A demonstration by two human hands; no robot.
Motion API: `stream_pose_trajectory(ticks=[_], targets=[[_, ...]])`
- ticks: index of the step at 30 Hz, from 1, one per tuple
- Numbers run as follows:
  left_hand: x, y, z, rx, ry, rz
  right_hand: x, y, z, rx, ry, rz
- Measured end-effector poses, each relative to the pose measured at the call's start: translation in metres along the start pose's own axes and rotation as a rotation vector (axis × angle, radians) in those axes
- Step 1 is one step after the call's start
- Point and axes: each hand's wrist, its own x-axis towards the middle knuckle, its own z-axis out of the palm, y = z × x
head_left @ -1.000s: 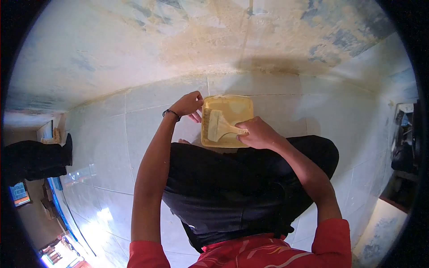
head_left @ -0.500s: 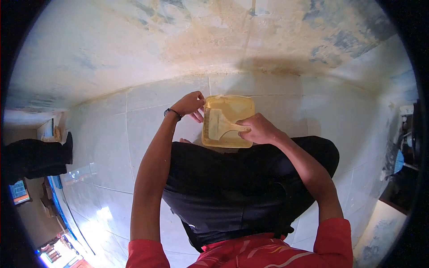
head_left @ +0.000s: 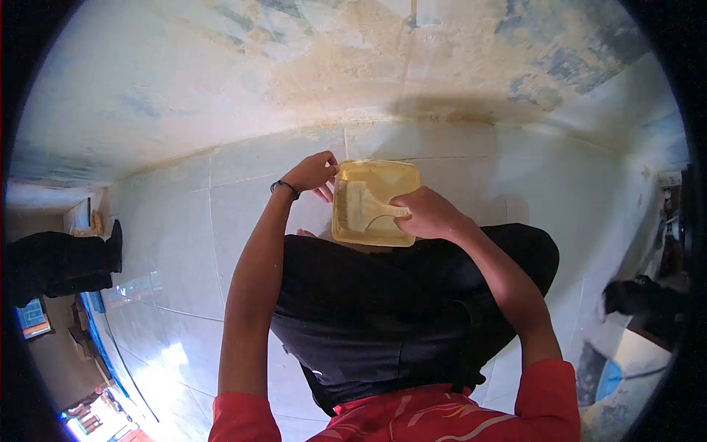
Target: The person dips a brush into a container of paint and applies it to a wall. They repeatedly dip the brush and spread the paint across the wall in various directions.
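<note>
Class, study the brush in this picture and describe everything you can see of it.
The brush is wide and flat, pale yellowish all over, seemingly coated with the tray's yellow liquid. Its short handle narrows toward the right hand, which grips its end. The broad bristle head points left and lies inside the yellow tray, roughly flat against the tray's bottom. The left hand holds the tray's left rim and does not touch the brush. The tray rests on the tiled floor near a stained wall.
</note>
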Motion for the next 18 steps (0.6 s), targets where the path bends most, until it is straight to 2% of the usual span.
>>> stream_pose_trajectory(ticks=[2,6,9,11,14,18], targets=[[-0.001,0.001,0.001,0.05,0.015,0.023,-0.008,-0.018,-0.015,-0.266,-0.05,0.111],[-0.003,0.002,0.0,0.051,0.005,0.021,-0.019,-0.018,-0.028,-0.307,0.012,0.134],[-0.003,0.002,0.0,0.05,0.018,0.016,-0.03,-0.011,-0.037,-0.326,0.124,0.012],[-0.004,0.003,0.0,0.062,0.021,0.012,-0.036,-0.011,-0.04,-0.322,0.295,-0.078],[-0.004,0.004,0.0,0.1,0.026,0.024,-0.037,-0.019,-0.046,-0.349,0.313,-0.136],[-0.001,0.0,-0.001,0.102,0.035,0.036,-0.034,-0.016,-0.035,-0.368,0.285,-0.09]])
